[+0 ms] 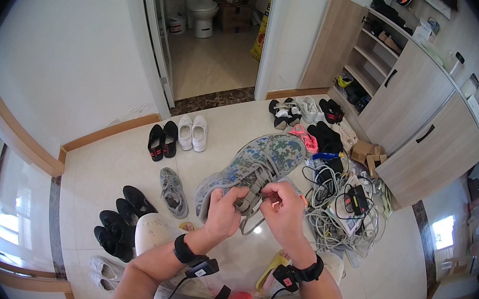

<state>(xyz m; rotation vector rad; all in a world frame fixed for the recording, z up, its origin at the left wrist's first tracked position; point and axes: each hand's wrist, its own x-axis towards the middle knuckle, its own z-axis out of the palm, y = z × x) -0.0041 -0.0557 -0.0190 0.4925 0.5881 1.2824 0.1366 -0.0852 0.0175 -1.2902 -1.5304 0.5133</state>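
A camouflage sneaker [234, 169] is held up in front of me, its toe pointing to the upper right and its laces facing me. My left hand [225, 211] grips it near the laces, thumb and fingers closed on the upper. With fingers pinched, my right hand [284, 211] has hold of the grey shoelace [252, 227] at the lacing; a loop of it hangs below. A similar camouflage sneaker [173, 192] lies on the floor to the left. Both wrists wear black straps with small boxes.
White shoes [193, 133] and black slippers [163, 140] stand beyond, black shoes [116, 233] at left. On the right lie a heap of tangled cables [340, 214] and a cardboard box [366, 155]. A shoe cabinet [412, 91] has one door open. Past the doorway stands a toilet [201, 10].
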